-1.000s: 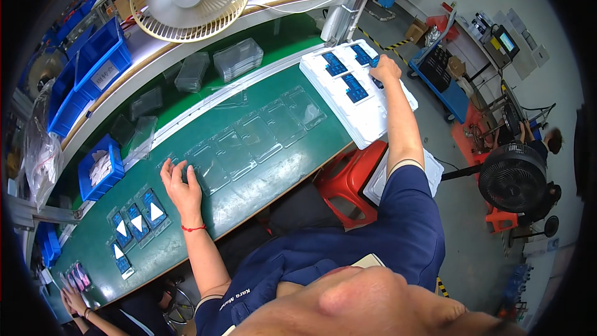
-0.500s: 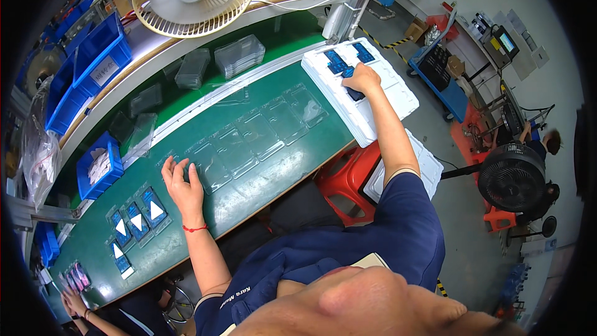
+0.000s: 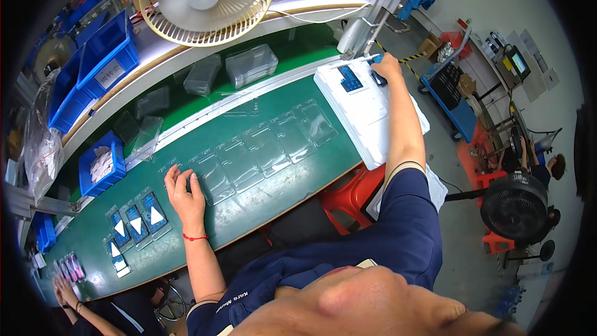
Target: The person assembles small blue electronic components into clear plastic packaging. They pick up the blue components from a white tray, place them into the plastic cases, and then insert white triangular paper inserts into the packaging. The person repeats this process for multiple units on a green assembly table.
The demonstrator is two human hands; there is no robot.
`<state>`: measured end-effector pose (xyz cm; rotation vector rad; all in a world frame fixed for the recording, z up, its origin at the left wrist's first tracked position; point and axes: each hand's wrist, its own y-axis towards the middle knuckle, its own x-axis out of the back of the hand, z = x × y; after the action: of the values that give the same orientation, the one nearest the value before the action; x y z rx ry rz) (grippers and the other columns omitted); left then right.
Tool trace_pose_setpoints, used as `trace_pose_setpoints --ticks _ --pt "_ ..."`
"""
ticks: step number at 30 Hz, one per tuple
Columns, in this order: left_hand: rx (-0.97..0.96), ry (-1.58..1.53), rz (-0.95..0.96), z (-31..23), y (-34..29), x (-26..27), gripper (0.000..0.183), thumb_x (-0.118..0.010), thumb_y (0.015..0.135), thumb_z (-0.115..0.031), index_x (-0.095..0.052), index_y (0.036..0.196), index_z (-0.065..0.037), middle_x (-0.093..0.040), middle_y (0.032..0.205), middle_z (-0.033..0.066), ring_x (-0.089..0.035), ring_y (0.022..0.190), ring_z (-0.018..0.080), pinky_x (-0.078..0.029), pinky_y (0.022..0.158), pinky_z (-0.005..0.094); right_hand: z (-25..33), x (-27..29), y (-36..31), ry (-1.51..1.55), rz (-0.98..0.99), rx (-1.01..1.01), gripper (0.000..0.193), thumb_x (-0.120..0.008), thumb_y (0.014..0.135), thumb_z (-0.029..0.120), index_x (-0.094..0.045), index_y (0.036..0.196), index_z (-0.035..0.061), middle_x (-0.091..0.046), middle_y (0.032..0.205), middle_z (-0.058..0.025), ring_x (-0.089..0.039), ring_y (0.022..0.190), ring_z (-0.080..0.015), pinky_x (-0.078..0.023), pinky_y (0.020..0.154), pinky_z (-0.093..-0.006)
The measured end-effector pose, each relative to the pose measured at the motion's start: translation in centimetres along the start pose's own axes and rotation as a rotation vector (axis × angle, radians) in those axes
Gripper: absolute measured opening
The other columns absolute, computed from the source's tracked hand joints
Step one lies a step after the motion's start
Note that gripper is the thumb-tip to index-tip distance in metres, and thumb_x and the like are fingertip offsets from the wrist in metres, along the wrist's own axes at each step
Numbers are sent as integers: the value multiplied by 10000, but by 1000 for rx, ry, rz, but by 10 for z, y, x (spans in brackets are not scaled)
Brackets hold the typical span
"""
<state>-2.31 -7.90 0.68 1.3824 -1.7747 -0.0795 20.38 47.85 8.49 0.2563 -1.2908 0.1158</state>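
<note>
Head view: the right hand [image 3: 389, 68] is at the far end of the white tray [image 3: 367, 124], arm well stretched; the left hand [image 3: 186, 196] hovers near the table's middle.
Right fingers: bent down over a small dark piece [image 3: 377, 79], with a bit of blue at their tips; whether they grasp either, I cannot tell.
Blue card: one [image 3: 350, 78] lies on the tray, left of the right hand and apart from it.
Grip: best taken by opposite edges, I judge, so that no fingertip presses on a printed face.
Lift: straight up would be safest; dragging could catch on the tray's raised parts or nudge the card beside it.
Reach: with the arm this far out, a slow, level wrist should help against tilting or dropping.
Left fingers: relaxed and spread, nothing seen in them; they are just beside the clear shells [image 3: 267, 149], and could steady these lightly without bending thin walls.
Clear shells: a row along the table [image 3: 323, 162], transparent, probably easy to shift with a sleeve or forearm.
Blue packs: a group [image 3: 137, 221] with white triangles lies left of the left hand; worth keeping the elbow clear of them.
</note>
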Motion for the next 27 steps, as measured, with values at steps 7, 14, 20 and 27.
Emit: trace_pose_setpoints --ticks 7,14,20,27 --pt "26 12 -18 0 2 1 112 -630 825 -58 -655 885 34 -550 1138 194 -587 988 340 -479 841 398 13 -6 24 -145 148 -71 690 -786 634 315 -537 1219 49 -606 1198 -178 -583 1128 -285 -467 939 -359" --pt "24 10 -14 -2 1 1 101 -628 820 -48 -656 878 30 -556 1128 190 -588 973 330 -479 837 399 20 4 2 -76 -116 2 704 -792 591 316 -548 1182 23 -619 1155 -203 -616 1049 -315 -482 915 -372" --pt "16 -11 -19 -4 1 1 88 -633 809 -46 -663 872 7 -564 1123 178 -589 957 314 -479 826 383 67 -4 -41 36 67 240 443 -756 582 292 -687 886 -23 -663 985 -240 -655 944 -332 -510 840 -383" --pt "-5 -47 -109 4 1 2 82 -646 791 -46 -669 863 -15 -576 1101 177 -594 925 313 -484 814 383 97 -18 -46 -136 181 151 536 -763 581 312 -681 1048 61 -655 1108 -165 -635 1032 -292 -506 867 -381"
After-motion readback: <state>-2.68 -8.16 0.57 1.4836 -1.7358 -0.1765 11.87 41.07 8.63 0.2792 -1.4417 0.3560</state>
